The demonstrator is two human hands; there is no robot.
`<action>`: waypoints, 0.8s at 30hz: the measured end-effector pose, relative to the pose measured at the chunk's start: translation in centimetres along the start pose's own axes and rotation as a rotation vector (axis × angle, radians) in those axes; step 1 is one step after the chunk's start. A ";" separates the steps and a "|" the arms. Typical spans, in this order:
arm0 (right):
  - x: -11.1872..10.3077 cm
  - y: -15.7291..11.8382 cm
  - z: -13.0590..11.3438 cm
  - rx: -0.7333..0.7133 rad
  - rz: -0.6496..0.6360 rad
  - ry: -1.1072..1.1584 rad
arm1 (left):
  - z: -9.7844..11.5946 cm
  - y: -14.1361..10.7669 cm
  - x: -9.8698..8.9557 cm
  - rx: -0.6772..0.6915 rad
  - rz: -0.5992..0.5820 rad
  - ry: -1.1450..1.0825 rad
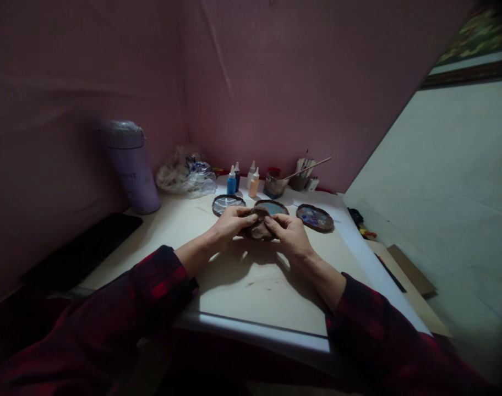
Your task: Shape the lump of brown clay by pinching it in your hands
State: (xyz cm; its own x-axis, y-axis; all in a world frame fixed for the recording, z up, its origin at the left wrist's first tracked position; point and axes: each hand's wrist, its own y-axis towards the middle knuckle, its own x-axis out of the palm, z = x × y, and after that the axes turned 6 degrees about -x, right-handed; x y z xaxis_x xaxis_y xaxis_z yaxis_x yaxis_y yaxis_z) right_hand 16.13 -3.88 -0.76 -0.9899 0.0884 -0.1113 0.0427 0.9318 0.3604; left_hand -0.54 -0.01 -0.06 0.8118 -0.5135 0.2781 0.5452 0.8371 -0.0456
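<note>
A lump of brown clay point(260, 226) is held between both hands above the white table board point(271, 291). My left hand point(231, 223) pinches its left side, thumb on top. On the right side, my right hand point(289, 232) grips it the same way, with the thumb pressed near its upper edge. Just behind the hands lie three flat round pieces with dark brown rims: one with a pale blue pattern point(228, 205), one blue-green point(272, 207) partly hidden by the clay, and one speckled blue and purple point(315, 218).
Small bottles, including a blue one point(232, 182) and an orange one point(254, 185), stand at the back beside a jar point(274, 185) with a brush across it. A crumpled plastic bag point(187, 176), purple tumbler point(131, 170) and black slab point(83, 247) are at left.
</note>
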 end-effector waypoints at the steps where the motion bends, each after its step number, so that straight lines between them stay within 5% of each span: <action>1: 0.0 0.0 0.0 0.006 -0.005 0.008 | 0.0 0.0 0.1 -0.002 0.011 -0.005; 24: 0.1 -0.1 0.2 0.108 -0.087 -0.025 | 0.3 -0.1 0.3 0.040 0.089 0.079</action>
State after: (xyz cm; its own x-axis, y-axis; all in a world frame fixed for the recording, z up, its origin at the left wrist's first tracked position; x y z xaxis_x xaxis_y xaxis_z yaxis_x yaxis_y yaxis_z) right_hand 16.02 -3.89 -1.00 -0.9869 0.0132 -0.1610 -0.0273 0.9688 0.2464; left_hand -0.47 -0.21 0.30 0.8714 -0.4487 0.1983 0.4626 0.8861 -0.0276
